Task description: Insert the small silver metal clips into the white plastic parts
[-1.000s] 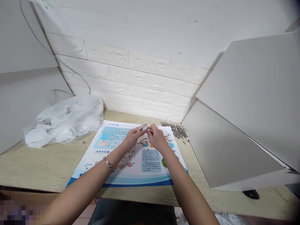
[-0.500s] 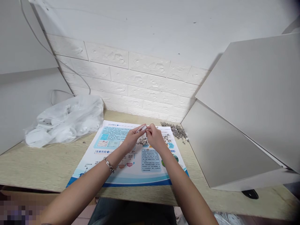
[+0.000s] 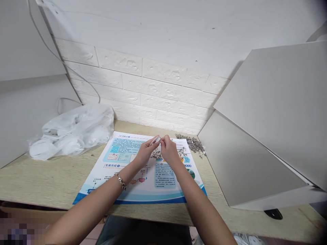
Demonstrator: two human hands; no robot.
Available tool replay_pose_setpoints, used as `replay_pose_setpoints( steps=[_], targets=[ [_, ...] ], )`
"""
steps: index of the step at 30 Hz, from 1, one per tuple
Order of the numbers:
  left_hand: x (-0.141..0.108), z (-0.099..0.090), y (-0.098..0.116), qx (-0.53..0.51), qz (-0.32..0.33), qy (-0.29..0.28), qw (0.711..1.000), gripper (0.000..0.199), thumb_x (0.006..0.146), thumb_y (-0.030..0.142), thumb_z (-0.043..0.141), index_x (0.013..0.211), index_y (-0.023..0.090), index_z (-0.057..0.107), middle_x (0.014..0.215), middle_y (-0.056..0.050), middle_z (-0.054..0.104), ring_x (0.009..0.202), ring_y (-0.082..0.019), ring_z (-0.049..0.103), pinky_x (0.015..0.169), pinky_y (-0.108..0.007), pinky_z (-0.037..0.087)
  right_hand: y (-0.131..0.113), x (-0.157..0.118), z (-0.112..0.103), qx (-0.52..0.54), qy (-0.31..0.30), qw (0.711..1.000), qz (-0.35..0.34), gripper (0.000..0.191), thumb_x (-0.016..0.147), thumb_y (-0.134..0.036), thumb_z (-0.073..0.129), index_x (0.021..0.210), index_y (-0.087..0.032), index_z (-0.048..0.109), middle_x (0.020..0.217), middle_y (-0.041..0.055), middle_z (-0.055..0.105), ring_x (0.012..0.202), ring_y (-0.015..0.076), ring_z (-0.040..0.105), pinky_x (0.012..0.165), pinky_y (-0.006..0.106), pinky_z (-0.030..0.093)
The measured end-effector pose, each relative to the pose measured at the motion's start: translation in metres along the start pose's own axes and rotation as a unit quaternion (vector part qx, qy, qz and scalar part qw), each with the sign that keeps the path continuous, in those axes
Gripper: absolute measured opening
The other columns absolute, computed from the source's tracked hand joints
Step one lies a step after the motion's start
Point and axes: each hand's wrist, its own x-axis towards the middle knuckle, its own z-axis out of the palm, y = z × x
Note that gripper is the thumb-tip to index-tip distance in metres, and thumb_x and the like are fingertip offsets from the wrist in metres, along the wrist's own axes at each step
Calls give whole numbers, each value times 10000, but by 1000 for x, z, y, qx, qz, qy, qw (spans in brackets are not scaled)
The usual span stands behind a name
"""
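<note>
Head view: a white wall (image 3: 153, 20) fills the back, its lower part faced with embossed brick-pattern panelling (image 3: 166, 93). Large grey boards stand on both sides: an upper right board (image 3: 276, 88) overlaps a lower right board (image 3: 250, 163), and on the left an upper left board (image 3: 28, 44) meets a lower left board (image 3: 28, 119). Between them runs a pale wood-grain table (image 3: 33, 180). On its middle lies a printed poster sheet (image 3: 145, 195), white with blue bands and Chinese headings. Left of the sheet, near the wall, sits a translucent plastic bag (image 3: 74, 131) bulging with white parts.

Both hands meet above the upper middle of the sheet. The left hand (image 3: 144, 151) has its thumb and fingers closed around a small white plastic piece, which slants up between them. The right hand (image 3: 170, 148) has its thumb and forefinger drawn together at the piece's right end; whether they grip it or a tiny part cannot be told.

A heap of small silvery metal parts (image 3: 194, 143) lies at the sheet's far right corner, partly on the table, and a smaller pile (image 3: 156, 154) lies on the sheet just below the fingers. A black, glossy, rounded object (image 3: 273, 213) shows at the lower right board's bottom edge. A chain bracelet (image 3: 120, 180) circles the left wrist. Smallest is the white plastic piece (image 3: 156, 140), held clear of the pile.
</note>
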Motion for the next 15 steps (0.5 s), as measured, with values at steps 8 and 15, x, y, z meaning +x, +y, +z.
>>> replay_pose_setpoints(
  steps=[8, 15],
  targets=[
    [1, 1, 0, -33, -11, 6, 999, 431, 715, 332, 649, 1120, 192, 607, 1311, -71, 474, 1211, -253, 416, 1010, -363, 299, 5, 0, -5, 84, -59, 995, 3, 89, 817, -274, 354, 868, -225, 407, 605, -30, 532, 587, 160, 515, 538, 238, 334],
    [1, 0, 8, -53, -34, -36, 997, 410, 718, 306, 650, 1105, 176, 616, 1125, -86, 615, 1102, -238, 495, 941, -343, 334, 11, 1, -7, 130, -89, 987, 34, 77, 793, -303, 390, 823, -233, 387, 593, -52, 549, 502, 131, 473, 502, 231, 334]
  ],
)
